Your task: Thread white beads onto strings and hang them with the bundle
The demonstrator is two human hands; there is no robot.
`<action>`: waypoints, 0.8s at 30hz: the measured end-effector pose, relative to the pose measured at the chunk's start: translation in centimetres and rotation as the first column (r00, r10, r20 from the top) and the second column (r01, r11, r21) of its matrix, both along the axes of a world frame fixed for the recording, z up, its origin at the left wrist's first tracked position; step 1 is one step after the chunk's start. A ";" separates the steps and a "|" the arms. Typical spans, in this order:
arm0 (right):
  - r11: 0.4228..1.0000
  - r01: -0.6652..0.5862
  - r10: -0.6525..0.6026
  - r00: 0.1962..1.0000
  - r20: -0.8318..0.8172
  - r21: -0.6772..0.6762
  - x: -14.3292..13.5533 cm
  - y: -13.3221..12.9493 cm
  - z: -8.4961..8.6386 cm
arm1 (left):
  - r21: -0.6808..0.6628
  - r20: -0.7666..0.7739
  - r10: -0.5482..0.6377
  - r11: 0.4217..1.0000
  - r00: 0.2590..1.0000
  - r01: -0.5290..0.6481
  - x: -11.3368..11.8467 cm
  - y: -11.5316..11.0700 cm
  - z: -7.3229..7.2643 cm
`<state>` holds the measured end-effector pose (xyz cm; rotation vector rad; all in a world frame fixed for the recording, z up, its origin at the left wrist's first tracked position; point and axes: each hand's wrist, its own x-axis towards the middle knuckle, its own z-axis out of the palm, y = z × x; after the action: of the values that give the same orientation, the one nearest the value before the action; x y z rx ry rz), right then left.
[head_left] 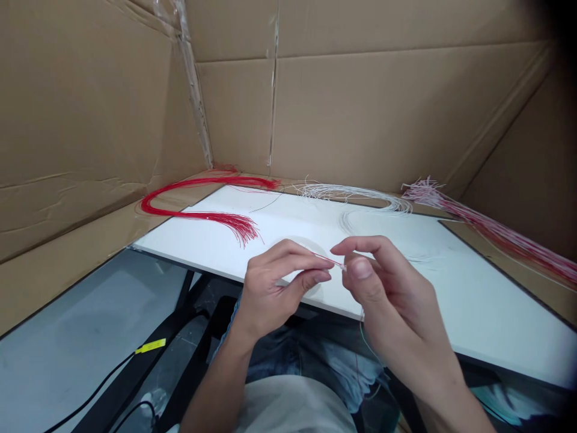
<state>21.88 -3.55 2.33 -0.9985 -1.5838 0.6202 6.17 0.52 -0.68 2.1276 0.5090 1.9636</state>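
My left hand (288, 279) pinches a thin red wire (330, 260) between thumb and fingers, above the near edge of the white table (216, 255). The wire runs toward my right hand (383, 282), where it meets a small white piece (343, 266). My right thumb and curled fingers close on that piece, while the index finger is raised apart. Its exact shape is too small to make out. Below my right hand a thin pale wire (367, 340) hangs down toward the lap.
A bent bundle of red wires (180, 211) lies at the far left. White wires (356, 193) are at the back, red and white ones (500, 219) at the right. Cardboard walls (360, 108) enclose the table. A black cable with a yellow tag (151, 346) is lower left.
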 end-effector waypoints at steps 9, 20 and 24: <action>0.997 0.022 -0.029 0.995 0.098 0.072 0.5 -1.1 1.5 | 0.036 0.148 -0.057 0.998 0.987 0.052 -0.5 0.1 0.1; 0.999 0.041 -0.044 0.991 0.128 0.024 0.4 -1.7 1.6 | 0.174 0.102 0.054 0.982 0.993 -0.071 -0.4 0.1 0.4; 0.998 0.066 -0.067 0.989 0.132 0.018 0.2 -1.8 1.8 | 0.198 0.073 0.107 0.973 0.992 -0.120 -0.5 -0.1 0.4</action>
<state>22.06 -5.34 4.10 -1.0968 -1.6609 0.5055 5.69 0.39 -0.29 2.1901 0.4472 2.2234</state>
